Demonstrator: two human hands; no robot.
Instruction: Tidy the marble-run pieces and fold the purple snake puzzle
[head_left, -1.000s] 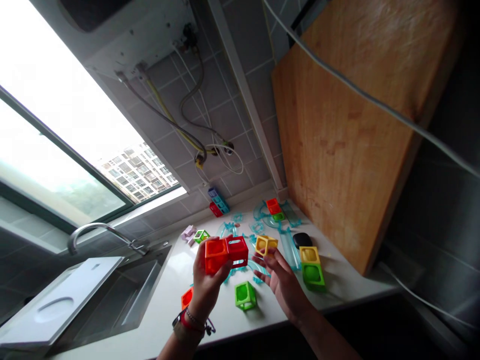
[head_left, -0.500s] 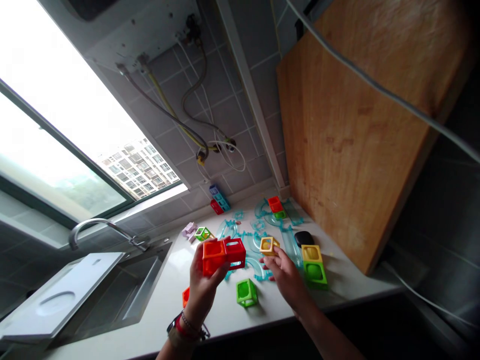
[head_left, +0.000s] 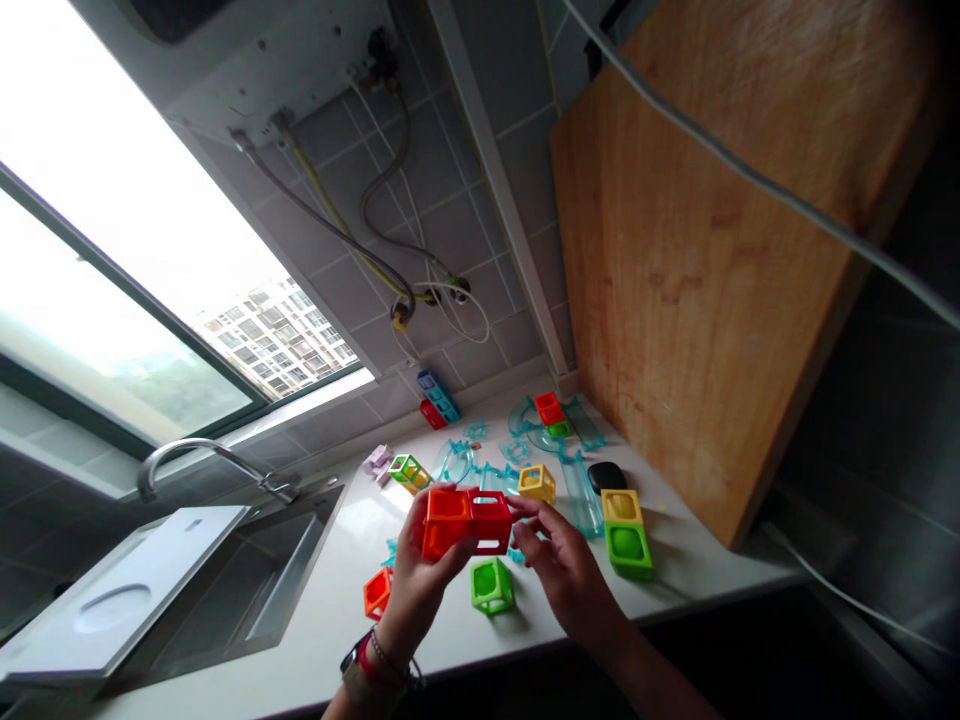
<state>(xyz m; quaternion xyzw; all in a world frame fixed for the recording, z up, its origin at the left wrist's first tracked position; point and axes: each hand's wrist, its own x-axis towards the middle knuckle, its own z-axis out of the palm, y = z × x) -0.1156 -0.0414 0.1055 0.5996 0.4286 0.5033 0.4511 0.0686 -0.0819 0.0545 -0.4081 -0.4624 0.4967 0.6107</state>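
Two joined red cube frames [head_left: 448, 522] are held up over the counter by my left hand [head_left: 421, 565], its thumb across their lower front. My right hand [head_left: 559, 565] is at their right end, fingers bent and apart, fingertips at or very near the red edge; contact is hard to tell. Behind my right hand sits a yellow cube [head_left: 537, 483] on the counter. A green cube [head_left: 492, 586] rests below the red pair, and an orange cube [head_left: 377, 592] lies left of my left hand. On the right, a yellow cube [head_left: 622, 506] adjoins a larger green cube [head_left: 628, 550].
Clear teal track pieces [head_left: 581, 495] spread over the white counter [head_left: 322, 620]. Behind them are blue and red blocks [head_left: 439, 400] and a red-and-green stack [head_left: 550, 408]. A black object [head_left: 607, 477] lies near the wooden board [head_left: 675, 270]. The sink [head_left: 247, 570] and faucet [head_left: 202, 445] are left.
My right hand has let go of the yellow cube, which now rests on the counter, and has moved to the red pair. My left hand has shifted slightly right with the red cubes.
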